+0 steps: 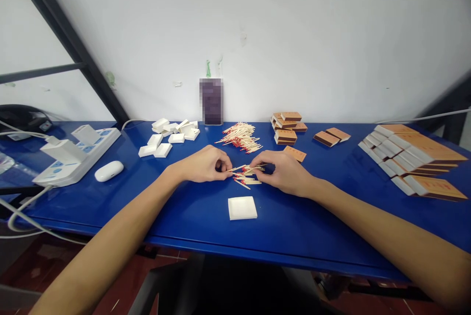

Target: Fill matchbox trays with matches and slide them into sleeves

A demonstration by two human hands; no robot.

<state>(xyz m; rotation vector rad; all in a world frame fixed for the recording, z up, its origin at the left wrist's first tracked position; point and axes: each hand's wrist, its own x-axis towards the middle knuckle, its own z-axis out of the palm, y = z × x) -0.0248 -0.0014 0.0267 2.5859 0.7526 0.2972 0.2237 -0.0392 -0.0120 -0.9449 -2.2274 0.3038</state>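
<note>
My left hand and right hand meet at the middle of the blue table. Both have their fingers curled in narrow and pinch the small bunch of matches from either end. The bunch lies low between my fingertips, some of the sticks resting on the tabletop, red heads mixed both ways. At six o'clock from the bunch, just below it and apart from my hands, a white tray lies flat. At twelve o'clock is the loose pile of matches, near the wall. At about ten o'clock is a scatter of white trays. At one o'clock is a stack of brown sleeves, with a single sleeve just beyond my right hand. Out at three o'clock lie rows of flattened sleeves. At nine o'clock are a white earbud case and a power strip.
</note>
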